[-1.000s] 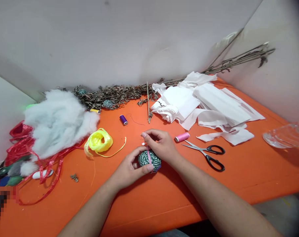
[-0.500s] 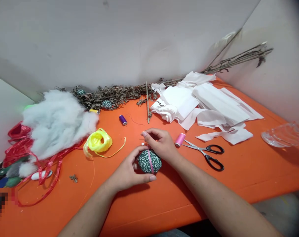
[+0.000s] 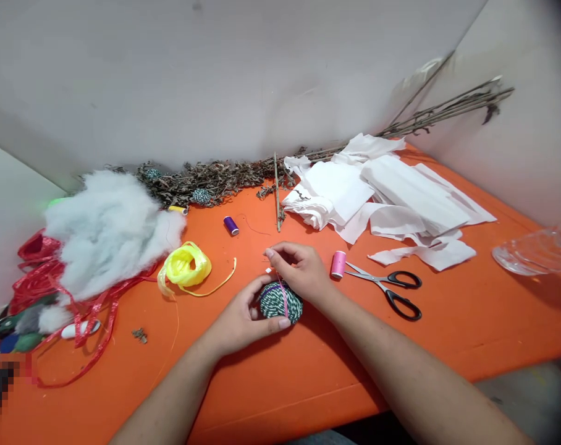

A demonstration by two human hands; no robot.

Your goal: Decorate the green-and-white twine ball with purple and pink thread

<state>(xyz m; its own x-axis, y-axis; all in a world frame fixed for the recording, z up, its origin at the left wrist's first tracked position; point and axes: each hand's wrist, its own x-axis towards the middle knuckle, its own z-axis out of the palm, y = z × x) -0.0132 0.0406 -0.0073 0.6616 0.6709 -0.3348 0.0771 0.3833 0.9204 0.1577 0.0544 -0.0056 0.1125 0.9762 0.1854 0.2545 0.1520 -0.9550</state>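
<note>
A ball of green-and-white twisted yarn [image 3: 275, 304] sits in my left hand [image 3: 238, 322], whose thumb presses on its near side and whose fingers curl round its far left. A band of pink thread [image 3: 285, 304] crosses the ball, and a purple band shows near its top. From the ball the pink thread rises to my right hand [image 3: 304, 270], which pinches it just above; a thin dark line by the fingertips is too fine to make out. Beside the right wrist stands a pink thread spool [image 3: 338, 264], with open black-handled scissors [image 3: 381, 280] to its right.
Yellow plastic ribbon [image 3: 186, 264], a purple spool [image 3: 231, 225] and a yellow spool [image 3: 177, 210] lie left of centre. White stuffing [image 3: 109, 228] covers red ribbon [image 3: 34, 275]. Dried stems [image 3: 225, 176] line the wall; white cloth pieces [image 3: 336, 188] and a clear plastic container [image 3: 531, 252] are rightward.
The yarn ball has turned in my left hand, bringing the purple band into sight. My left thumb has moved up onto the ball. The pink spool has rolled slightly and stands straighter.
</note>
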